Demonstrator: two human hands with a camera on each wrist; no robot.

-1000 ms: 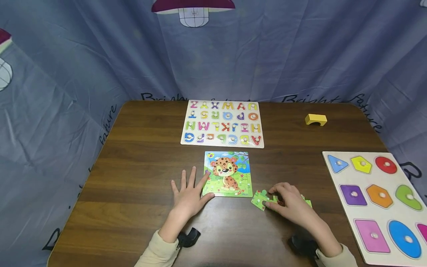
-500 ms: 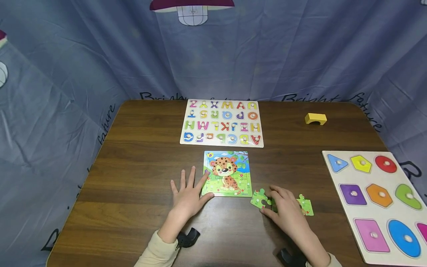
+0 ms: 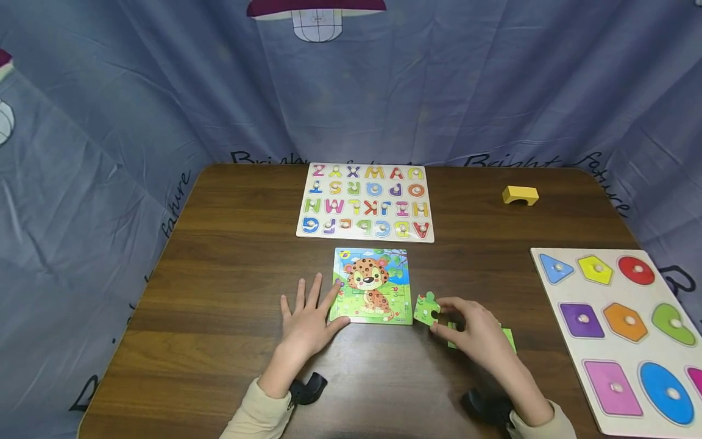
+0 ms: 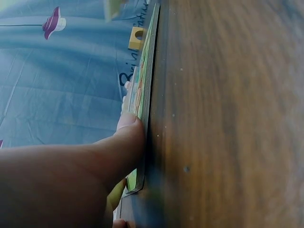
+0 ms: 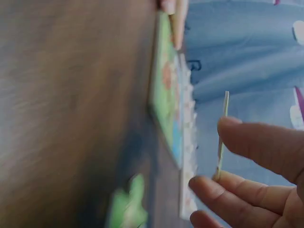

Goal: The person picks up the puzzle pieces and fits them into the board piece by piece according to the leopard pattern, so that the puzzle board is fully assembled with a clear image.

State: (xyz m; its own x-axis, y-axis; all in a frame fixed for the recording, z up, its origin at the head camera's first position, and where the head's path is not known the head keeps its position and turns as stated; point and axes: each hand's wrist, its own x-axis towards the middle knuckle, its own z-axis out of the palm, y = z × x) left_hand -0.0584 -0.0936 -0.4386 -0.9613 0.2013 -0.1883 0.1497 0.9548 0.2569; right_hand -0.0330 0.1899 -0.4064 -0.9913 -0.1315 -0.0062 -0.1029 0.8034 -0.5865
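Note:
A leopard jigsaw puzzle (image 3: pixel 368 314) lies in its tray mid-table. My left hand (image 3: pixel 308 323) rests spread at its left side, index finger and thumb on the edge; the left wrist view shows the thumb (image 4: pixel 127 135) against the rim. Just right of the tray, my right hand (image 3: pixel 479 335) pinches a green jigsaw piece (image 3: pixel 425 309) between thumb and fingers. From the right wrist, that piece (image 5: pixel 225 104) appears edge-on, raised off the table. More green jigsaw pieces (image 3: pixel 509 337) lie under the right hand, partly hidden by it.
Behind the puzzle lies an alphabet peg board (image 3: pixel 300 233). A shape peg board (image 3: pixel 595 363) with knobbed pieces occupies the right side. A yellow arch block (image 3: pixel 520 195) sits at the back right. A blue curtain (image 3: pixel 351 103) hangs behind the table.
My right hand has picked up the green piece beside the tray and raised it, uncovering the spot where it lay. My left hand stays in place on the puzzle.

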